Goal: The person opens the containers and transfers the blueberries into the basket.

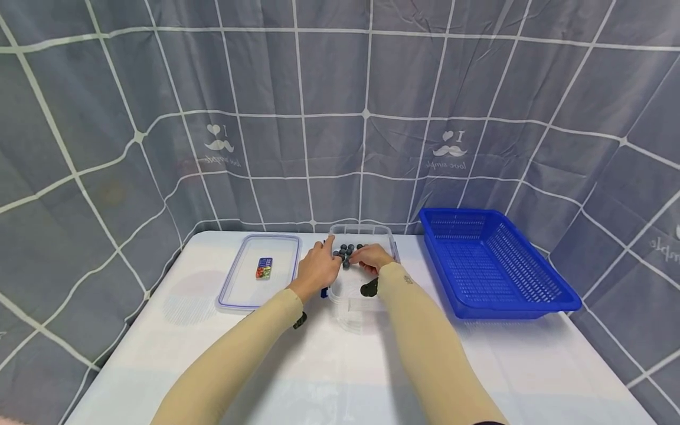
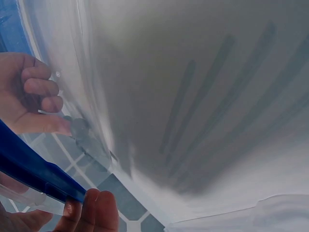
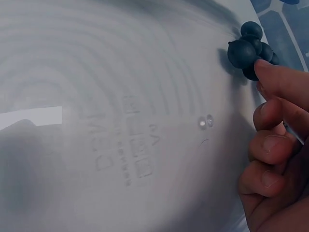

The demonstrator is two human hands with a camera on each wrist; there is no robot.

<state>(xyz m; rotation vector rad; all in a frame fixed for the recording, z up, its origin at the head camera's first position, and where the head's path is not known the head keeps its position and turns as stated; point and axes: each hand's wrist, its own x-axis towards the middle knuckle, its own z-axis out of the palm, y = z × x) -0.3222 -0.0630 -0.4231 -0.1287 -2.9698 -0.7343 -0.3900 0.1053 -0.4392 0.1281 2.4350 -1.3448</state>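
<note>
A clear plastic container [image 1: 347, 289] stands at the middle of the table, with several round dark blue berries [image 1: 344, 250] bunched inside near its far end. My left hand [image 1: 319, 268] grips the container's left side; in the left wrist view its fingers [image 2: 106, 208] curl against the blue latch [image 2: 41, 169]. My right hand [image 1: 372, 257] reaches inside and pinches at the clustered berries [image 3: 243, 54]. In the right wrist view a fingertip touches a berry, while the other fingers curl into the palm.
To the left lies a clear lid [image 1: 241, 283] with a blue-edged rim and a colourful fruit label [image 1: 264, 267]. A blue perforated basket [image 1: 494, 307] stands on the right. Behind the white table [image 1: 340, 378] hangs a grey checked curtain [image 1: 340, 147].
</note>
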